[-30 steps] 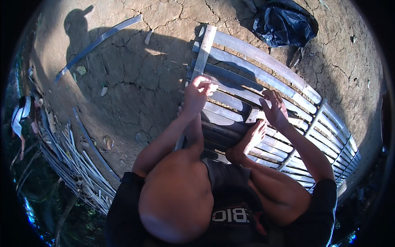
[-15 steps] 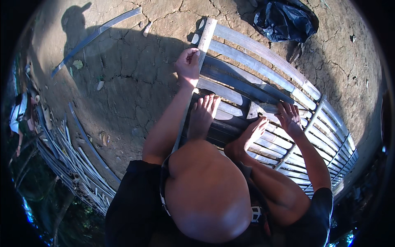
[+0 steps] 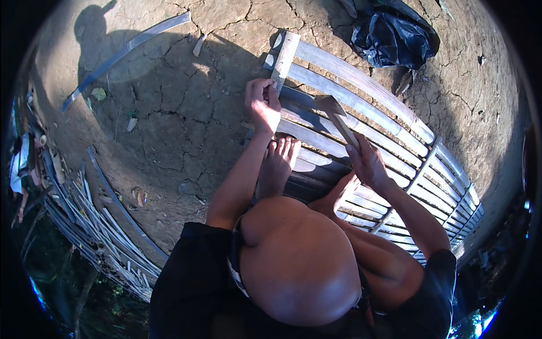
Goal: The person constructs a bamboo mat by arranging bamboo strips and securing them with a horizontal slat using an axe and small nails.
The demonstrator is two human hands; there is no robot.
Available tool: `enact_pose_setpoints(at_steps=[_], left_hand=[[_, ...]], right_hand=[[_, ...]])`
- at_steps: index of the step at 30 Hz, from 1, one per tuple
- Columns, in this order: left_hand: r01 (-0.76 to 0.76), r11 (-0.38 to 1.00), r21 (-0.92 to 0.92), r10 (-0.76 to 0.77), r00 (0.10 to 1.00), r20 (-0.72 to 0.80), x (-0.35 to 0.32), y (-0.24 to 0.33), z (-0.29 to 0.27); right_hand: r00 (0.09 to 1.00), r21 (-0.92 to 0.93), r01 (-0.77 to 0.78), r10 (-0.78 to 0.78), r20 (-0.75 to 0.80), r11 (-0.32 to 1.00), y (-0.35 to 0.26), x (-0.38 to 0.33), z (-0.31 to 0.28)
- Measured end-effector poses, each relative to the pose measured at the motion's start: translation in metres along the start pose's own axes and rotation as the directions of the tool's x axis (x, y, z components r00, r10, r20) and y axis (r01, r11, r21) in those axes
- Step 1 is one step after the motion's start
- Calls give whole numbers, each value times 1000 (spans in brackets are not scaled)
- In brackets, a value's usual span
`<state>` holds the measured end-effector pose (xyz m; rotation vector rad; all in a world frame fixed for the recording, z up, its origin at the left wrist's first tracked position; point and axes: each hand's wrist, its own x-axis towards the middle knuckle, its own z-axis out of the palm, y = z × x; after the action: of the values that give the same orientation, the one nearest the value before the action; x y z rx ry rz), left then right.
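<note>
Under me lies a panel of split bamboo slats (image 3: 361,90), joined by crosspieces, with my bare feet on it. A wooden crosspiece (image 3: 286,53) runs across the slat ends at its left side. My left hand (image 3: 263,101) rests at that crosspiece, thumb and fingers pinched together; whatever is between the fingertips is too small to make out. My right hand (image 3: 368,163) is closed round the wooden handle of a hammer (image 3: 339,121). The hammer's blocky head is raised over the slats, pointing toward the crosspiece and apart from it.
A black plastic bag (image 3: 395,39) lies on the cracked soil beyond the panel. One loose bamboo strip (image 3: 127,53) is on the ground at far left. Several thin strips (image 3: 107,226) are heaped at lower left, near another person (image 3: 21,164) at the left rim.
My right hand has picked up the hammer from the slats and lifted it toward the left. My left hand stays pinched at the crosspiece. The view has shifted slightly.
</note>
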<state>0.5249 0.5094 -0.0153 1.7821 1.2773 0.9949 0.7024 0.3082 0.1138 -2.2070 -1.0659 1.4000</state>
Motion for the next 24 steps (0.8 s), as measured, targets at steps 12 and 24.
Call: enact_pose_setpoints(at_steps=[12,24], left_hand=[[17,998,60,-17,1000,8,-6,-13,2],[-101,985,140,101,995,11,-2,-14,0]], right_hand=[[988,-84,152,-151,26,985,-45,84,22],[980,-112,193,-196,-19,975,-48,90,29]])
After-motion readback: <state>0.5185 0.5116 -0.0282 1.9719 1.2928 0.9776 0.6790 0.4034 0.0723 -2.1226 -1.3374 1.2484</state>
